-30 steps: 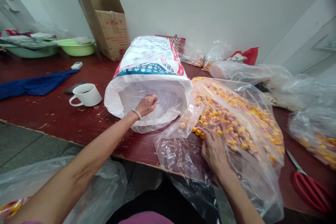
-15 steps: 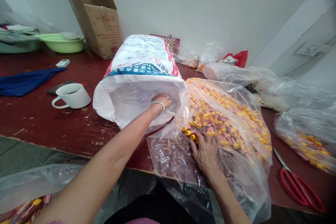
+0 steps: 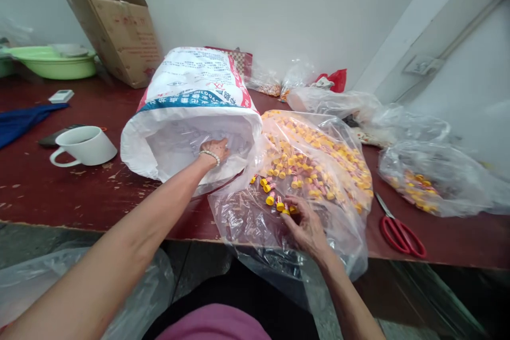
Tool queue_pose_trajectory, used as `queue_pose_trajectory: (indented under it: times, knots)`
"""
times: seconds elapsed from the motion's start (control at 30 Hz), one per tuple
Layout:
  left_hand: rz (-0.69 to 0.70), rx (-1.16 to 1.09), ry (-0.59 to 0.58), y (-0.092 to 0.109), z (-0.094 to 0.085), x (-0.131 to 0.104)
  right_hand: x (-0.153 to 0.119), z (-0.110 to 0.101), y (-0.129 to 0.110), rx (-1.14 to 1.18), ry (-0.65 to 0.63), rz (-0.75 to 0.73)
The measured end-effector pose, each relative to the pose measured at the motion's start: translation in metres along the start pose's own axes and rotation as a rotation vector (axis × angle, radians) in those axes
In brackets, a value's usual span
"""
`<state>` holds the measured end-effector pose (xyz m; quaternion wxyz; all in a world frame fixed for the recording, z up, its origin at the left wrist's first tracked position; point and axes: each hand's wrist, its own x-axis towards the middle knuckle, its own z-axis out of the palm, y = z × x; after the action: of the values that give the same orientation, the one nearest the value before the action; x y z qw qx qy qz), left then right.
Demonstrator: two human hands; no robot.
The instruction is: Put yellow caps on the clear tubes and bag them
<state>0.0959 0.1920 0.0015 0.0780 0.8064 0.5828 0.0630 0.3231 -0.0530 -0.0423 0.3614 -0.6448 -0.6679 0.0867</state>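
Note:
A white woven sack (image 3: 195,71) with blue and red print lies on its side, its mouth facing me. My left hand (image 3: 215,151), with a beaded bracelet at the wrist, reaches inside among clear plastic pieces (image 3: 195,138). Its fingers look curled, and what they hold is not clear. To the right, a large clear plastic bag (image 3: 255,223) holds many small pink pieces with yellow caps (image 3: 314,167). At its opening my right hand (image 3: 306,223) has thumb and fingers apart around a few yellow-capped pieces (image 3: 280,205), without a firm grip that I can see.
A white mug (image 3: 85,146) stands left of the sack, near a blue cloth (image 3: 27,117). Red-handled scissors (image 3: 400,234) lie near the table's front edge at right. Behind are a cardboard box (image 3: 123,37), a green basin (image 3: 59,66) and another clear bag (image 3: 442,175).
The view has shifted, so the table's things appear further left. My right hand has drawn its thumb apart around the capped pieces, and several now lie nearer the bag's opening. My left hand stays inside the sack.

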Motion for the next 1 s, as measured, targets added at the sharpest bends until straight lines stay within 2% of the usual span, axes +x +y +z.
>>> queue_pose_trajectory:
  times: [0.07, 0.13, 0.23, 0.4, 0.57, 0.83, 1.0]
  knots:
    - [-0.016, 0.044, 0.029, -0.006, -0.001, -0.009, -0.006, -0.005, 0.003, -0.027, 0.109, 0.051]
    - [-0.039, 0.083, 0.06, -0.011, -0.002, -0.016, -0.01, -0.006, 0.005, -0.054, 0.163, 0.082]
    - [-0.056, 0.112, 0.083, -0.017, -0.004, -0.019, -0.011, -0.001, -0.001, -0.135, 0.14, 0.075]
    - [-0.075, 0.113, 0.104, -0.022, -0.007, -0.012, -0.004, 0.017, -0.01, -0.422, 0.07, 0.092]
    - [-0.116, 0.068, 0.126, -0.024, -0.002, -0.01, -0.005, 0.023, 0.006, -0.392, 0.115, 0.068]
    - [-0.171, -0.163, 0.217, -0.042, 0.0, -0.023, -0.009, 0.022, 0.017, -0.335, 0.106, 0.085]
    - [-0.087, -0.452, 0.322, -0.041, 0.004, -0.05, -0.001, 0.017, 0.017, -0.24, 0.144, 0.132]
